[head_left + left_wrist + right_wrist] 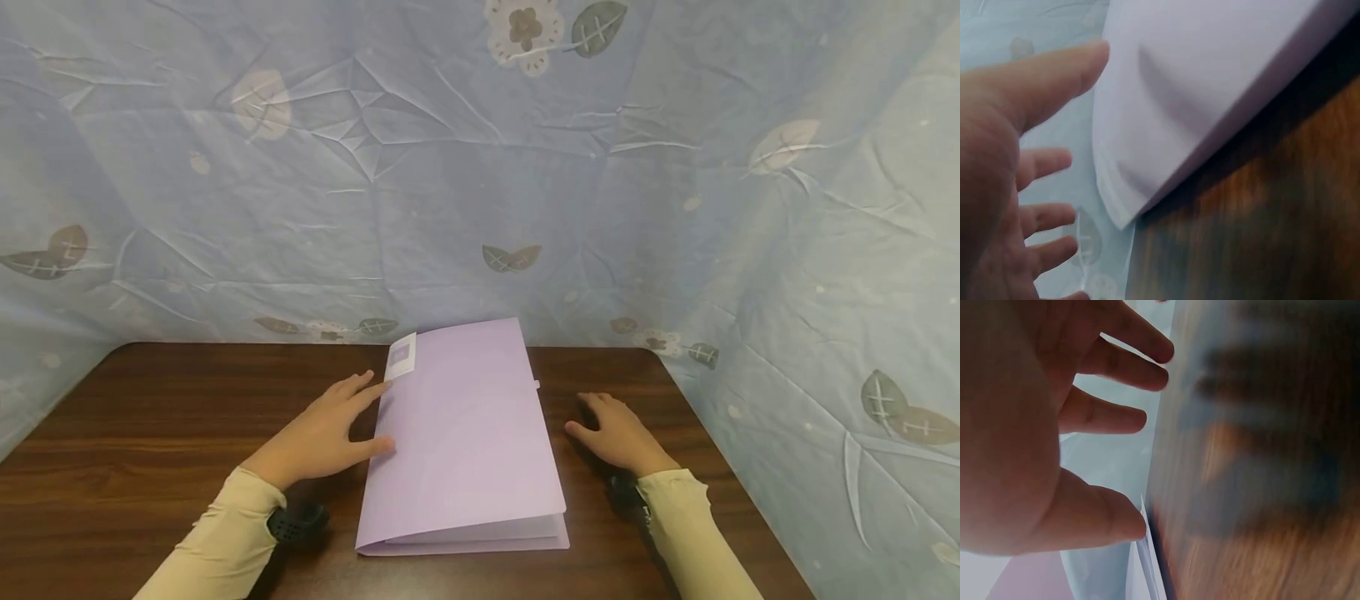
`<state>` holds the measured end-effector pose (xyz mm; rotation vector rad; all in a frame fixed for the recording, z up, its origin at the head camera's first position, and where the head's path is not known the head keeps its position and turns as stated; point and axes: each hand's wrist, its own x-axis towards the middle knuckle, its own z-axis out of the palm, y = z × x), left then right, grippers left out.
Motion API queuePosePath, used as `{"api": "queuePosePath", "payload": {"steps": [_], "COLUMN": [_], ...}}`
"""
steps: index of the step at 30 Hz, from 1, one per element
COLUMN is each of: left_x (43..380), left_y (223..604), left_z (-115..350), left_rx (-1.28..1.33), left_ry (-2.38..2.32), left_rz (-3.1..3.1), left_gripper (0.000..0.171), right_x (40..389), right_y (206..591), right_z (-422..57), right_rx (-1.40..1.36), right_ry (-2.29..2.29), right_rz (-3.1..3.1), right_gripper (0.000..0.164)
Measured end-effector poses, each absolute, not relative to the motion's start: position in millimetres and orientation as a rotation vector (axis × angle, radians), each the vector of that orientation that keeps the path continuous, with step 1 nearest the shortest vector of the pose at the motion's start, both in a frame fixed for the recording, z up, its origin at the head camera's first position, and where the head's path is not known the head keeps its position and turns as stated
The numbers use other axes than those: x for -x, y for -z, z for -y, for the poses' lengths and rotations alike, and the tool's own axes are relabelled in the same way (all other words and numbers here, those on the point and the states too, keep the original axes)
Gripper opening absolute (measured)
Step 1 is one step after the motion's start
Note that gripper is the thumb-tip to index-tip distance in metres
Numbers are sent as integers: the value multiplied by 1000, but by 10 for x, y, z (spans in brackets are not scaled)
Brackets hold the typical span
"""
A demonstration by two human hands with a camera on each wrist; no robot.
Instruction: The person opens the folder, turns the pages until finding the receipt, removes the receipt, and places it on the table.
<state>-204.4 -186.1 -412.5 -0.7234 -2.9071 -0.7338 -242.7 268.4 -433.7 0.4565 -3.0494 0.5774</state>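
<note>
A light purple file folder (465, 433) lies on the table, its front cover lifted a little along the near edge so that pale sheets show inside. A white label (401, 358) marks its upper left corner. My left hand (322, 437) is at the spine side with fingers spread; thumb and index finger overlap the cover's left edge in the head view. In the left wrist view a gap shows between those fingers and the folder (1179, 81), with the hand's shadow on the cover. Fingers extended, my right hand (618, 433) hovers over the table right of the folder, holding nothing.
The dark wood-grain table (150, 433) has rounded far corners. A pale blue curtain (450, 192) with leaf and flower prints hangs behind it and along the right side. Dark bands (296, 523) sit on both wrists. A small white tab (536, 385) sticks out at the folder's right edge.
</note>
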Motion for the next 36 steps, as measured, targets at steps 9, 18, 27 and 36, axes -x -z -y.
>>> {"api": "queuePosePath", "payload": {"steps": [9,18,27,36], "left_x": [2025,2083,2079,2051], "left_y": [4158,4188,4119,4049], "left_z": [1688,1550,1446,1341], "left_rx": [873,901,898,943], "left_ry": [794,787,760,687], "left_rz": [2939,2958,2993,2995], "left_gripper": [78,75,71,64], "right_x": [2424,2425,2408,2381], "right_y": [4378,4371,4343,4365], "right_z": [-2669,-2638,-2540,-2461], "right_rx": [-494,-572,-731,-801], "right_ry": [-633,-691,-792,-803], "right_rz": [3063,3054,3046,3058], "right_gripper": [59,52,53,56]}}
